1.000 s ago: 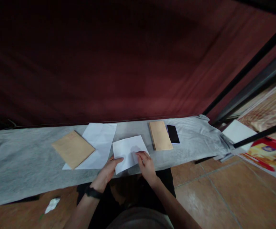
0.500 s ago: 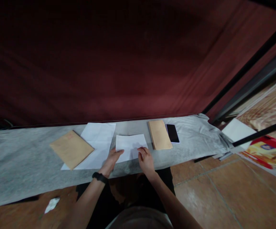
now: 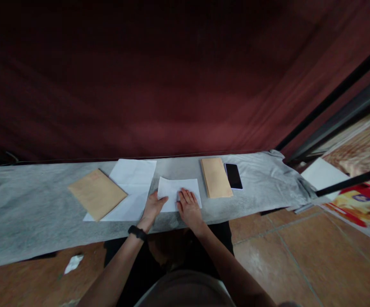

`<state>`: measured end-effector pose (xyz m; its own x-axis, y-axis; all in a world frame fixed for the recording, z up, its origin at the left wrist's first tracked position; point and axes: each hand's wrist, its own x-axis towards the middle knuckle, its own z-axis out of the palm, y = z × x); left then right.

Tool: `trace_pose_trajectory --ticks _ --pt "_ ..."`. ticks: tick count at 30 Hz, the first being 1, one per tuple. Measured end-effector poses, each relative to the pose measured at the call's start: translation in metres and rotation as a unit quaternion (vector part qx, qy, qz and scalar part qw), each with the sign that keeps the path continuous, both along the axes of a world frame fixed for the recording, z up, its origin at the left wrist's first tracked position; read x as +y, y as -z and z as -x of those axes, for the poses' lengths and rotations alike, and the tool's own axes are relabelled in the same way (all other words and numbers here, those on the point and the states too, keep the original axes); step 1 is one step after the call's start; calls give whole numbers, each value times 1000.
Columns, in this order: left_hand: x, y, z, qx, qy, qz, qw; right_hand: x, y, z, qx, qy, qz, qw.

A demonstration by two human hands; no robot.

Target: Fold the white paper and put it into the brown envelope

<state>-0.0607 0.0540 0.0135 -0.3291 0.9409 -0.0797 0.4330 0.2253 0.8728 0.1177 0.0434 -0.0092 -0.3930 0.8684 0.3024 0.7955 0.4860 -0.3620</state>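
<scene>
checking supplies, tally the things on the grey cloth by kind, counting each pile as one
Brown envelopes, left one and right pile: 2
White papers, larger paper and smaller paper: 2
Phone: 1
Total: 5

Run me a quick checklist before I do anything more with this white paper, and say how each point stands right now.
1. Right hand flat on the white paper: ok.
2. Left hand at the paper's left edge, thumb over it: ok.
3. Near edges lined up: cannot tell; the right hand covers part.
4. Paper apart from the stack of brown envelopes: ok, a gap shows.
5. Larger white sheet uncovered: not ok; the single brown envelope lies partly over it.
6. Phone clear of the stack: cannot tell; they sit too close together.
</scene>
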Motion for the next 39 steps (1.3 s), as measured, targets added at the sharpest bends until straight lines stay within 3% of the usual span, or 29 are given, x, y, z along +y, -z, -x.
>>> trace_pose_trajectory --ticks 6,10,12,15,17,21,28,33,35,39 --pt "-14 -7 0 187 -35 16 982 0 4 3 -34 6 6 999" --pt "-31 -11 -17 359 -11 -68 931 0 4 4 -46 8 2 999" --pt "-37 -6 -30 398 43 -121 908 -1 4 3 -55 7 -1 998" --pt "-42 10 -47 395 149 -136 896 -2 5 0 -81 -16 -5 997" --pt "-44 21 -52 398 173 -121 893 -3 7 -2 -89 -28 -7 996" --pt "-48 31 -45 421 165 -108 885 -5 11 -9 -72 15 -13 997" --pt "-55 36 -32 438 120 -105 885 -12 18 -28 -56 79 -51 994" --pt "-57 37 -32 436 101 -104 888 -16 10 -30 -52 109 -59 991" --pt "-58 36 -32 438 104 -101 887 -19 3 -24 -45 99 -56 992" --pt "-58 31 -32 443 119 -93 884 -30 -2 -9 -43 -7 -38 998"
